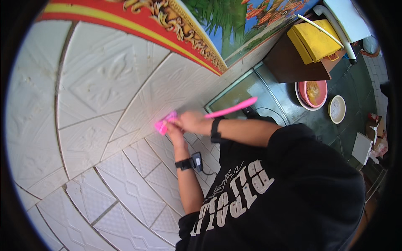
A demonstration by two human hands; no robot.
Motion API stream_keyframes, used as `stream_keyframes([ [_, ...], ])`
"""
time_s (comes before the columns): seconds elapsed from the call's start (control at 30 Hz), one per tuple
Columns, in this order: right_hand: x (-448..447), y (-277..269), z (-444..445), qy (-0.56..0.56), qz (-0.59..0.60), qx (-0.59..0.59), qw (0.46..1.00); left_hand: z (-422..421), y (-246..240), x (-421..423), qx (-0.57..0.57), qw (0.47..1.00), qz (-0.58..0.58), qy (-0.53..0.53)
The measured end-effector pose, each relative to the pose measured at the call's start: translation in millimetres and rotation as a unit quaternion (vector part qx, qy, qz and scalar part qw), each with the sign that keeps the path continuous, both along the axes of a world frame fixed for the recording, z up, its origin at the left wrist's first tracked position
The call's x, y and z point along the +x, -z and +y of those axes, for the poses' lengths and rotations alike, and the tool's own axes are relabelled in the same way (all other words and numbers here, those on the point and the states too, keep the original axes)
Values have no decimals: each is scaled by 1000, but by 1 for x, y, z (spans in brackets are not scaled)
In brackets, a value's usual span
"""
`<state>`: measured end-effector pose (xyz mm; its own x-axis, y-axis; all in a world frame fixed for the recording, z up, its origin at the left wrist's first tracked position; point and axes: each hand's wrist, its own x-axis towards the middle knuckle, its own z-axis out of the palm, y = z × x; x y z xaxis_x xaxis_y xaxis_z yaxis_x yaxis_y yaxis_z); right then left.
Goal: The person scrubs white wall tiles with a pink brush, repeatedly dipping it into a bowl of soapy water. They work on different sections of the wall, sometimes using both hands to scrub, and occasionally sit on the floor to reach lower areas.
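Observation:
A bright pink long-handled plastic tool (231,107), perhaps a brush, is held close to the relief-patterned white tile wall (157,91). My right hand (191,120) grips it near its head, and the handle sticks out past my wrist. My left hand (176,134) is closed with its fingers on the lower side of the pink head (165,123). Both hands are close together, the right one blurred. Whether the head touches the tiles I cannot tell. Each wrist wears a black strap; a small dark device (197,161) is by the left one.
Lighter tiles (132,175) lie below the wall's edge. To the right are a glass-like panel (251,84), a brown cabinet (282,66) bearing a yellow box (314,37), a pink basin (323,94), a cream bowl (344,109) and a white box (362,148). A cable runs near my body.

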<state>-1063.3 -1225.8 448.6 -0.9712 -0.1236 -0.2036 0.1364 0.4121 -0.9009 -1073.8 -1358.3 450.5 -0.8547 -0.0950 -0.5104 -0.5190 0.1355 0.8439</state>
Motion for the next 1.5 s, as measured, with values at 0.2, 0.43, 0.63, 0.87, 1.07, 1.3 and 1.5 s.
stream_keyframes([
  [0.2,34,-46,129,115,27,190,975,145,-50,16,41,991,17,122],
  [0.43,54,-47,177,262,187,198,926,214,-68,20,101,970,163,148],
  [0.63,41,-12,158,126,72,160,976,175,-27,15,46,985,25,164],
  [0.87,38,-42,150,205,258,37,943,173,-86,15,25,981,159,105],
  [1.07,41,-4,141,128,91,15,987,147,-57,30,-99,992,60,58],
  [1.3,54,0,165,173,89,66,979,155,-62,24,-98,982,91,132],
  [1.5,47,-8,169,266,138,33,954,191,-77,17,-118,962,150,196],
])
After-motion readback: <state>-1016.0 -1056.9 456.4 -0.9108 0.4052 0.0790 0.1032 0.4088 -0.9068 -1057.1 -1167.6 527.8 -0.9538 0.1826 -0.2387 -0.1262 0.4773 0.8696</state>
